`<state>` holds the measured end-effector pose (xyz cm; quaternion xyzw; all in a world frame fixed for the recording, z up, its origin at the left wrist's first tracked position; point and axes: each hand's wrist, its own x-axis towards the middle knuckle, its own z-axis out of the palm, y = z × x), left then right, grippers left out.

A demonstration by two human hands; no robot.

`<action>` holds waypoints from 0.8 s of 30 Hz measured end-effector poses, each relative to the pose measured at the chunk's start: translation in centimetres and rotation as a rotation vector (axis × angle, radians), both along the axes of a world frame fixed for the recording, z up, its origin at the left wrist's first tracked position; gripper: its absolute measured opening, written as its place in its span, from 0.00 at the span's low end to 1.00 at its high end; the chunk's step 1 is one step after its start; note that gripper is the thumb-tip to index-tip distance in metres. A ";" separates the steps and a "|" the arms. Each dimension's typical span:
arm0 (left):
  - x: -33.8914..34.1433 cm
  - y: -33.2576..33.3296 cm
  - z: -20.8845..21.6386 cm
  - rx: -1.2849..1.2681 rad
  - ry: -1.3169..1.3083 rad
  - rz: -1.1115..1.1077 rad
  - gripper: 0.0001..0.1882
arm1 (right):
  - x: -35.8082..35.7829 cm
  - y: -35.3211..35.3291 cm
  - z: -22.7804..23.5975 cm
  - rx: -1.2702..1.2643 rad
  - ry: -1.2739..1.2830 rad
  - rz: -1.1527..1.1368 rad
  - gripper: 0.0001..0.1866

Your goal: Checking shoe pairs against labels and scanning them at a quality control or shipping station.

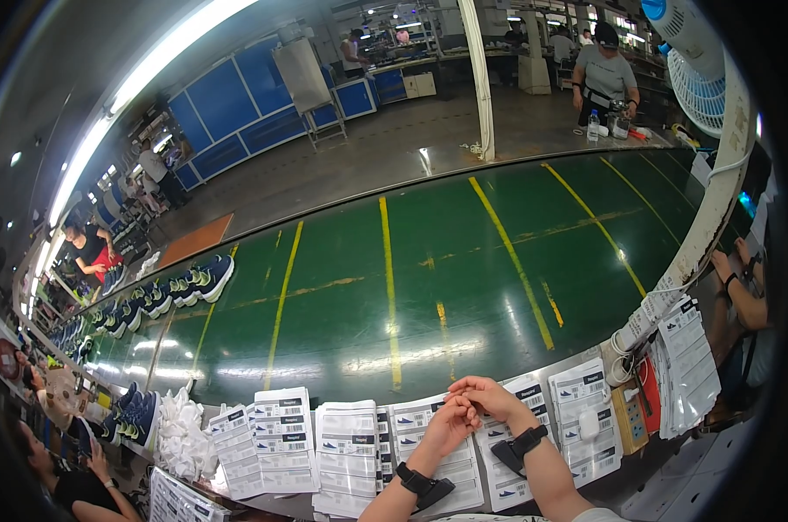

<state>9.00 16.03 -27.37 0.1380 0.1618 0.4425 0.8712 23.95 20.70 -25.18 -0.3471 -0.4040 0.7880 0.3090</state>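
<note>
Head view, so looking down over the bench: the left hand and the right hand are together right in front of the person, fingers bent and touching each other. Can't really tell if anything is pinched between them, they overlap too much. Both wrists have black bands, the left band and the right band.

The nearest stuff is the label sheets — white, printed with little blue shoe pictures and barcodes — lying just below the hands on the near side of the belt. More paper stacks sit in a row to the left, and another stack off to the right has a small rounded white case on top. Past that there's a socket box, then a bunch of hanging sheets by the curved post.

Beyond the hands runs a green conveyor belt with yellow stripes across it. Dark blue sneakers are lined up on its left end, and a heap of crumpled white paper sits near the left stacks. Up top right there's a blue and white fan, and a co-worker in a grey top stands across the belt.
</note>
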 end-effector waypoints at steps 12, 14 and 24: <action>0.0 0.0 0.2 -0.005 0.005 0.020 0.00 | -0.2 0.0 0.5 -0.007 -0.007 -0.004 0.13; 0.1 -0.1 0.3 -0.001 0.005 0.014 0.00 | -0.1 0.0 0.1 -0.003 -0.007 -0.007 0.13; 0.1 -0.1 0.5 -0.014 0.019 0.018 0.00 | 0.0 0.0 0.0 -0.012 0.008 0.004 0.13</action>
